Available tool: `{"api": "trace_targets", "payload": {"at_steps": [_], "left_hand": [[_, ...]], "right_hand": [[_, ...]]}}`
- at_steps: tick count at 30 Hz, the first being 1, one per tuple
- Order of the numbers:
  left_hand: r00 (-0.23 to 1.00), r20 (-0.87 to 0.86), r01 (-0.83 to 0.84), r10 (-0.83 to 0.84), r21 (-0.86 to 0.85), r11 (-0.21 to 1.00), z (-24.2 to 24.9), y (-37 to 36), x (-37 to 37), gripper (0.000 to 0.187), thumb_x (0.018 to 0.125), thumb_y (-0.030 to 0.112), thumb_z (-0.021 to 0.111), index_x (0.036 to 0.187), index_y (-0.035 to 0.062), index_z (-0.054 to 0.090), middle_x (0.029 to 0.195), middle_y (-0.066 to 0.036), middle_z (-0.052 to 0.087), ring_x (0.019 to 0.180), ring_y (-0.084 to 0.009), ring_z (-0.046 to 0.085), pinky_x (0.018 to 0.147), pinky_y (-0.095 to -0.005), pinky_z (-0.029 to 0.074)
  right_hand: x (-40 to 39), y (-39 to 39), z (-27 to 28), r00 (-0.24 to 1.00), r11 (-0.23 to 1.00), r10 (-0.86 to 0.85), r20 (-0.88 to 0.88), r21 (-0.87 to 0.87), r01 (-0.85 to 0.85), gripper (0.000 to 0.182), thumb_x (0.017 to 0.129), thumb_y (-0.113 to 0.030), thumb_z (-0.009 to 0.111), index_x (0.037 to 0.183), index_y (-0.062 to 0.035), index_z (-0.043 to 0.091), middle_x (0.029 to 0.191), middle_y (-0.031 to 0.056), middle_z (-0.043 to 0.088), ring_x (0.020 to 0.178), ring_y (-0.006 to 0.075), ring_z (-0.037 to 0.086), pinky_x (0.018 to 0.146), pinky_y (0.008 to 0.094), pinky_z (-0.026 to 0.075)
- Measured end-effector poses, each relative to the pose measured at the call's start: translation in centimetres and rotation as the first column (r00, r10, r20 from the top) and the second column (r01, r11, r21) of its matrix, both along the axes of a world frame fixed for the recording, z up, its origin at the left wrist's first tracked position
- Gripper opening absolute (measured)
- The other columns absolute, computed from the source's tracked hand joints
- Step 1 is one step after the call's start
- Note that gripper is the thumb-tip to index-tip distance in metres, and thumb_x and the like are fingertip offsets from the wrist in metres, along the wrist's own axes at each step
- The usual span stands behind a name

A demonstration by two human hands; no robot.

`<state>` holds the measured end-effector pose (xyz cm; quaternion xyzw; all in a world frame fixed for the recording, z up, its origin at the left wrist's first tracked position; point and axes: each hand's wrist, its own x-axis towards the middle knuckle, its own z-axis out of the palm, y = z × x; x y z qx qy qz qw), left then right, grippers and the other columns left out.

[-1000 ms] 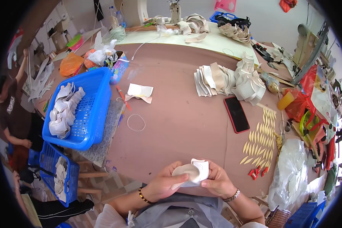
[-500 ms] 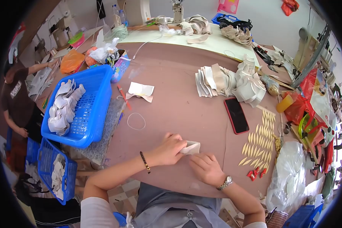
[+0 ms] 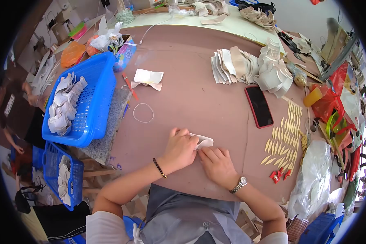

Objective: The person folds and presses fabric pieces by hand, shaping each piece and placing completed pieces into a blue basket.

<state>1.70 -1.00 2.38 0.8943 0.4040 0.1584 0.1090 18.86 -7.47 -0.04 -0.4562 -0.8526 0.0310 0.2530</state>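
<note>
My left hand point(image 3: 179, 149) is closed, fingers and thumb gripping a small folded piece of pale leather-like material point(image 3: 205, 141) just above the table. Against the near edge of that piece, my right hand point(image 3: 218, 164) has its fingers curled and pressed together; its thumb is hidden. Further up and to the left lies another pale piece point(image 3: 148, 77), flat with curled edges. Stacks of similar curved pieces point(image 3: 234, 65) stand at the far right of the hands.
A blue basket point(image 3: 94, 118) holding pale pieces stands at left, with a second basket point(image 3: 75, 179) below it. A phone point(image 3: 259, 106), rows of yellow leaf-shaped pieces point(image 3: 284, 134) and a clear plastic bag point(image 3: 311, 179) lie at right. Another person point(image 3: 18, 110) is at far left.
The view has tilted down, so the table items appear higher. My right hand's fingers have come in closer against the folded piece, while my left hand keeps its grip.
</note>
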Motion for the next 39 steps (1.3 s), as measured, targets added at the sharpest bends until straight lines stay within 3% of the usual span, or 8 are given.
{"api": "trace_targets", "payload": {"at_steps": [3,9,11,18,26,30,32,39], "left_hand": [[1.000,-0.008,0.010,-0.010,-0.003,1.000,0.1,-0.2,0.0,0.013,0.069,0.010,0.065,0.078,0.0064,0.057,0.078,-0.006,0.061,0.091,-0.0217,0.054,0.090,-0.0417,0.033],[0.991,-0.123,0.087,-0.060,0.223,0.971,0.6,-0.6,-0.3,0.014,0.072,0.010,0.065,0.083,0.0067,0.056,0.078,-0.006,0.061,0.092,-0.0229,0.052,0.089,-0.0407,0.034],[0.994,-0.103,0.042,-0.025,0.160,0.986,0.5,-0.3,-0.3,0.006,0.077,0.011,0.055,0.079,0.0056,0.058,0.074,-0.008,0.062,0.083,-0.0232,0.053,0.084,-0.0382,0.037],[0.962,-0.268,0.028,-0.048,-0.078,0.997,1.1,1.8,-0.3,0.015,0.073,0.010,0.065,0.082,0.0023,0.055,0.076,-0.012,0.063,0.081,-0.0295,0.059,0.071,-0.0405,0.044],[0.978,0.027,0.206,-0.205,-0.216,0.954,0.4,3.8,-1.8,0.013,0.072,0.004,0.064,0.078,-0.0022,0.055,0.075,-0.019,0.062,0.074,-0.0381,0.060,0.068,-0.0440,0.048],[0.969,-0.021,0.221,-0.245,-0.356,0.908,1.1,5.5,-2.1,0.013,0.072,0.001,0.063,0.080,-0.0030,0.054,0.078,-0.021,0.062,0.077,-0.0391,0.060,0.068,-0.0441,0.048],[0.944,-0.158,0.183,-0.289,-0.476,0.860,1.8,5.9,-2.0,0.016,0.073,0.005,0.065,0.082,-0.0012,0.054,0.082,-0.019,0.061,0.081,-0.0386,0.059,0.069,-0.0450,0.046],[0.945,-0.095,0.249,-0.313,-0.411,0.877,1.1,5.7,-1.9,0.016,0.073,0.004,0.064,0.082,-0.0029,0.052,0.082,-0.020,0.061,0.080,-0.0386,0.060,0.068,-0.0446,0.046]], "right_hand": [[0.4,0.3,0.2,0.999,0.999,0.040,0.020,0.005,-0.040,0.027,0.078,-0.012,0.060,0.104,-0.0042,0.062,0.110,0.0026,0.056,0.101,0.0161,0.053,0.086,0.0350,0.037],[0.3,0.5,0.7,0.997,0.997,0.073,0.026,-0.026,-0.072,0.028,0.081,-0.013,0.056,0.107,-0.0037,0.061,0.108,0.0020,0.055,0.099,0.0146,0.051,0.085,0.0353,0.037],[0.2,0.5,0.7,0.997,0.997,0.074,0.021,-0.025,-0.074,0.029,0.083,-0.013,0.053,0.109,-0.0013,0.060,0.105,0.0022,0.055,0.097,0.0141,0.051,0.085,0.0352,0.037],[-0.8,0.8,0.2,0.993,0.998,0.059,0.101,-0.018,-0.057,0.031,0.079,-0.011,0.055,0.109,-0.0031,0.060,0.109,0.0033,0.053,0.100,0.0167,0.050,0.088,0.0376,0.036],[-1.4,1.3,0.6,0.991,0.997,0.067,0.117,0.031,-0.072,0.030,0.078,-0.011,0.054,0.105,-0.0014,0.061,0.106,0.0054,0.053,0.100,0.0188,0.049,0.090,0.0409,0.036],[-1.7,1.6,0.7,0.987,0.998,0.050,0.155,0.040,-0.057,0.028,0.080,-0.011,0.055,0.106,-0.0031,0.061,0.103,0.0049,0.053,0.100,0.0192,0.049,0.089,0.0414,0.035],[-1.8,1.7,0.8,0.984,0.997,0.049,0.169,0.042,-0.057,0.028,0.080,-0.012,0.055,0.107,-0.0035,0.061,0.103,0.0048,0.053,0.099,0.0193,0.049,0.089,0.0416,0.035],[-2.1,1.4,0.6,0.986,0.999,0.023,0.164,0.040,-0.030,0.032,0.078,-0.016,0.061,0.108,-0.0032,0.061,0.107,0.0044,0.053,0.102,0.0192,0.048,0.090,0.0441,0.035]]}}
